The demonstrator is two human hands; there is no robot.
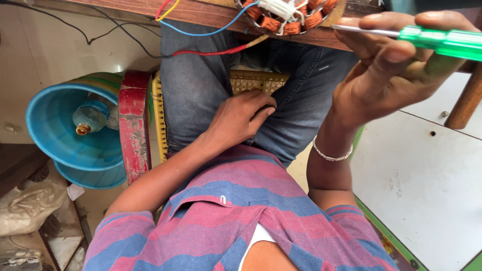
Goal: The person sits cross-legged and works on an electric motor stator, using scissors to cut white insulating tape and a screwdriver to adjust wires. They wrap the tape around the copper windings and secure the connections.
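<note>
We take the wooden bench edge (211, 12) as our landmark: the wound stator (288, 15) lies on it, with wires (211, 32) trailing off it to the left. Just below the bench our right hand (396, 65) holds a screwdriver (442, 41) pointing at the stator, while our left hand (241, 118) rests on our lap. Left of the bench and lower, a bottle (90, 116) lies in a tub (60, 130).

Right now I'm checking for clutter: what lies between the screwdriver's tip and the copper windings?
In the head view, almost nothing: the screwdriver, held in the right hand, has its metal tip right beside the copper windings, with only a sliver of wooden bench edge showing.
</note>
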